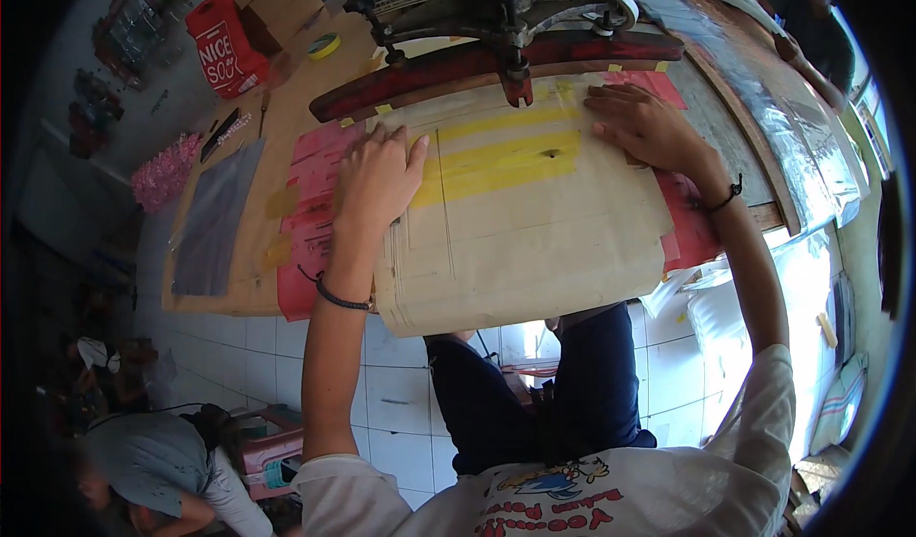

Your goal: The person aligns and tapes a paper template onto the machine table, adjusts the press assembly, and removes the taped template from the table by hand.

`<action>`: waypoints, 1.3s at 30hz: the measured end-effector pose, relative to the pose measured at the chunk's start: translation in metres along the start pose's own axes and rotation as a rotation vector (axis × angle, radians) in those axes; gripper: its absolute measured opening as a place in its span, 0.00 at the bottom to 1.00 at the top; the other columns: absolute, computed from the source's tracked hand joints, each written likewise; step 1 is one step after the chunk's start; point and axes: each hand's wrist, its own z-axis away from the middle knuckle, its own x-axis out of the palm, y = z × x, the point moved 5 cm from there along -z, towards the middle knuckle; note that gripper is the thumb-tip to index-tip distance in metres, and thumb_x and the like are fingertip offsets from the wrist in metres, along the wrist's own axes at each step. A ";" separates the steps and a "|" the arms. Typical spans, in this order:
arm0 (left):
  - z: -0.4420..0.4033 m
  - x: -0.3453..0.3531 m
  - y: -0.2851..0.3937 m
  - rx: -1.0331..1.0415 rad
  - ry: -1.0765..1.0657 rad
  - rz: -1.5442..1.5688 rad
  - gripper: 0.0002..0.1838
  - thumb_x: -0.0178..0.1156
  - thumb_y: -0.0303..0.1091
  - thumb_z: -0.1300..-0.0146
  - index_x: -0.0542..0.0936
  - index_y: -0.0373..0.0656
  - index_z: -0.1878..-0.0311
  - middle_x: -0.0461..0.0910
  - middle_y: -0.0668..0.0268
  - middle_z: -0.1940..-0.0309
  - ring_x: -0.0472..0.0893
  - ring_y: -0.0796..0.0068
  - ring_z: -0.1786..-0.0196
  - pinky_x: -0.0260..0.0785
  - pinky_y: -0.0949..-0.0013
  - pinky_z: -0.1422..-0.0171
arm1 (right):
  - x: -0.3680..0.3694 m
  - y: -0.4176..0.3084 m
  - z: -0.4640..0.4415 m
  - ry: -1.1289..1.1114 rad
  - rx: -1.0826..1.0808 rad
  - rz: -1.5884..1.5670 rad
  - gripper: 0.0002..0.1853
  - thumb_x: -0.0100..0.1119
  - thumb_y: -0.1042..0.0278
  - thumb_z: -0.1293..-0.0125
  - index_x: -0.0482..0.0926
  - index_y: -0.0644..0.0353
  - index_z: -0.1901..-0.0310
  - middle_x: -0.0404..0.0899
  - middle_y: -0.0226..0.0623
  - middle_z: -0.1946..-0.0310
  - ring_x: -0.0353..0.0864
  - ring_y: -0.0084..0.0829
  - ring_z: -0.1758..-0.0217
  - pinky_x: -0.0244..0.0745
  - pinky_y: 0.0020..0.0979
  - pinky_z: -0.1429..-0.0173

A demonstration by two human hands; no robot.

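Note:
A tan sheet (534, 241), like brown paper, lies over the work table, its near edge curving down over the table edge toward my lap. Strips of yellow tape (506, 167) and thin ruled lines run across it. My left hand (382, 176) rests on the sheet's left side, fingers stretched forward. On the far right part of the sheet lies my right hand (654, 128), fingers spread toward the middle. Just beyond both hands, a long dark red bar (429, 82) hangs from a black metal arm (506, 7). Red taped sheeting (307, 217) shows beside my left hand.
A grey plastic sheet (215, 217), pink shredded material (167, 174), a yellow tape roll (324, 46) and a red bag (227, 45) lie to the left. Clear plastic film (763, 107) covers the right side. Other people are at far right and lower left.

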 end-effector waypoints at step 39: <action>0.003 -0.021 -0.010 -0.044 -0.061 0.068 0.21 0.65 0.53 0.37 0.87 0.49 0.50 0.86 0.53 0.68 0.86 0.52 0.62 0.78 0.53 0.53 | -0.016 -0.015 -0.003 0.042 -0.120 -0.198 0.09 0.62 0.70 0.36 0.85 0.61 0.57 0.84 0.40 0.54 0.83 0.44 0.51 0.78 0.40 0.46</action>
